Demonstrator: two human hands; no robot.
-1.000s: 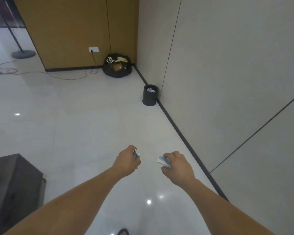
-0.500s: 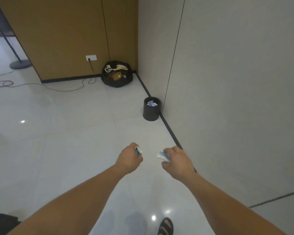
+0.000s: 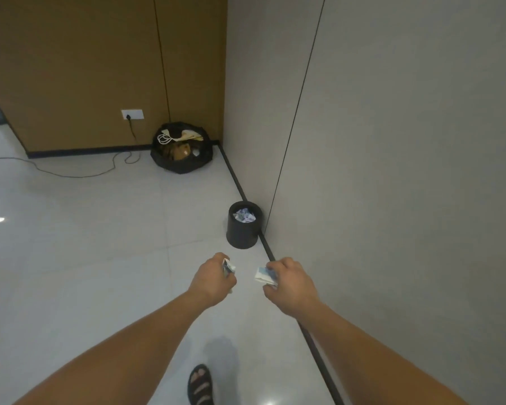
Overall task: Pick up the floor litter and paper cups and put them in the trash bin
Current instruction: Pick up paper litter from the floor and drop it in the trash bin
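A small black trash bin [image 3: 242,235] stands on the floor against the grey wall, with crumpled paper [image 3: 244,215] inside. My left hand [image 3: 211,279] is closed on a scrap of crumpled litter [image 3: 228,267] that sticks out past the fingers. My right hand [image 3: 289,280] grips a white and blue piece of paper litter [image 3: 264,275]. Both hands are held out in front of me, just short of the bin and a little below it in view.
A black bag [image 3: 181,150] full of stuff sits in the far corner by the brown wall. A cable [image 3: 70,174] runs across the floor from the wall socket [image 3: 132,114]. The grey wall is close on my right. My sandalled foot [image 3: 199,385] shows at the bottom.
I have walked closer to the bin, which now appears larger and nearer to my hands. Both hands keep hold of their litter. The dark furniture at the lower left has left the view.
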